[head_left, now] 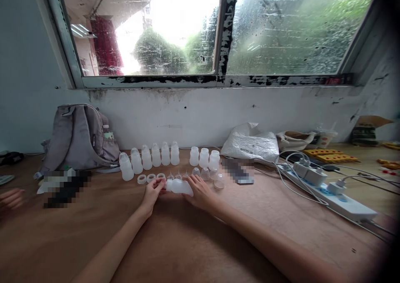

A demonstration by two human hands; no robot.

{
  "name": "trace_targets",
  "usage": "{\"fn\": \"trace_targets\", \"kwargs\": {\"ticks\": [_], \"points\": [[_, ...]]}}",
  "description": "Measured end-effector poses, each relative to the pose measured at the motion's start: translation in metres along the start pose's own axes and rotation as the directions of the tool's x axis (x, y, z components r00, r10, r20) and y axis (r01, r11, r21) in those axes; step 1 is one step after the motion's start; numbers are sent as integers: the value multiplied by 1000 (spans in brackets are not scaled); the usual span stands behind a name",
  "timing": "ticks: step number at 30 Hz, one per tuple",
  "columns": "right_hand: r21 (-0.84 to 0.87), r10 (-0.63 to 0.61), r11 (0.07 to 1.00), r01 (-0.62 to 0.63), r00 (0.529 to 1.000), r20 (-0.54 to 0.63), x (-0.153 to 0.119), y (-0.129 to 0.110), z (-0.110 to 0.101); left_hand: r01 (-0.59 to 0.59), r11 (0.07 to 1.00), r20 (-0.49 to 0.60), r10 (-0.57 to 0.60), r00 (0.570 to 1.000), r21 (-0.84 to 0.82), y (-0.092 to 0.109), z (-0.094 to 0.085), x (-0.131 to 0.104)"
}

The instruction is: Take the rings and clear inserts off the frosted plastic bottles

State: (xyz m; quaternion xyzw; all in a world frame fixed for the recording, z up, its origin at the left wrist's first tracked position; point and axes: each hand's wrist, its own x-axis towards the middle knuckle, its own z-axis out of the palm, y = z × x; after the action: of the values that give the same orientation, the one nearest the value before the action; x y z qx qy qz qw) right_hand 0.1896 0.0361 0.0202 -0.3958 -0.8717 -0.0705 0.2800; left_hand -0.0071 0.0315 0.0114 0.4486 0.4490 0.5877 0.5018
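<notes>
A frosted white baby bottle (179, 186) lies on its side between my two hands, just above the brown table. My left hand (153, 193) is closed at its top end, thumb and fingers pinched there; what they cover is partly hidden. My right hand (200, 192) is wrapped round the base end. Just behind the held bottle are white collar rings (141, 179), clear teats (178, 175) and translucent dome caps (205, 174). Farther back stand several capped bottles (146, 157) in a row on the left and three uncapped bottles (204, 158) on the right.
A grey backpack (75, 137) leans on the wall at left, near another person's hand (11, 199). A silver bag (250, 143) stands at back right. A white power strip (343, 204) with plugs and cables lies along the right. Blurred dark objects (67, 189) lie at left.
</notes>
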Motion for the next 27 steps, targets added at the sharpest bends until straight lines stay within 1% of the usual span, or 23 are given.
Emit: {"fn": "trace_targets", "kwargs": {"ticks": [4, 7, 10, 14, 16, 23, 27], "points": [[4, 10, 1000, -10, 999, -43, 0, -2, 1, 114, 993, 34, -114, 993, -19, 4, 2, -3], [6, 16, 1000, -15, 998, -58, 0, 0, 2, 131, 991, 51, -130, 990, -13, 5, 3, -5], [6, 2, 1000, -2, 999, -51, -1, 1, 3, 94, 996, 36, -93, 995, -7, 2, 3, -5], [14, -37, 999, 37, 999, 21, -2, -2, 0, 0, 1000, 28, 0, 1000, 5, -4, -2, -1], [24, -44, 999, 43, 998, 49, -3, -5, -2, -27, 1000, 25, 27, 999, 16, -6, -3, 0], [41, -28, 999, 23, 993, 119, -5, -11, -9, -47, 998, 30, 46, 999, 32, -8, -2, 1], [51, -22, 999, 17, 994, 105, -4, -11, -10, -48, 999, 44, 48, 998, 20, -5, -1, -1]]}}
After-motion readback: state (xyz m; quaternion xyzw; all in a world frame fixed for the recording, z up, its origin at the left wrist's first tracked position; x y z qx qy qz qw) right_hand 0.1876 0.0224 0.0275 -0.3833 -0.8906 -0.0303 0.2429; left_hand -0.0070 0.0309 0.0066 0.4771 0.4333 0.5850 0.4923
